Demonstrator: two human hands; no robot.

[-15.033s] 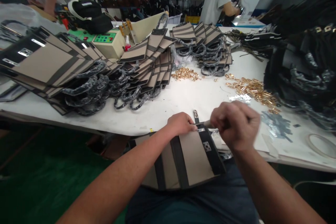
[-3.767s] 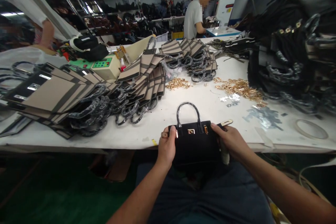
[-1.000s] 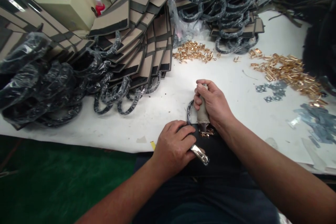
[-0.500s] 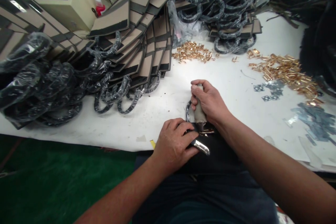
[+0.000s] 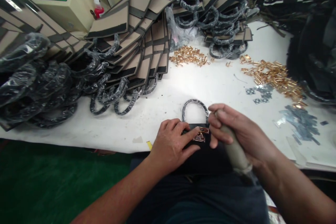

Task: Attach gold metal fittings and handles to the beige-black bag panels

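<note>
A black panel (image 5: 219,154) lies at the table's front edge over my lap, with a plastic-wrapped loop handle (image 5: 195,101) standing out from its far side. On the panel is a shiny gold metal fitting (image 5: 201,134). My left hand (image 5: 174,143) rests flat on the panel, fingers spread, index fingertip touching the fitting. Just right of the fitting, my right hand (image 5: 236,129) is wrapped round the grey handle of a tool (image 5: 232,147). The tool's working end points down toward my lap and is blurred.
Stacked panels with wrapped handles (image 5: 131,52) fill the left and back of the white table (image 5: 173,101). Gold fittings (image 5: 275,77), a second gold pile (image 5: 187,56) and grey metal plates (image 5: 300,122) lie beyond and to the right. A control box (image 5: 70,10) stands at back left.
My right hand has moved right and toward me with the tool, turning it away from the fitting. The wrapped handle and gold fitting now show more fully. The shiny bar near my left hand no longer shows.
</note>
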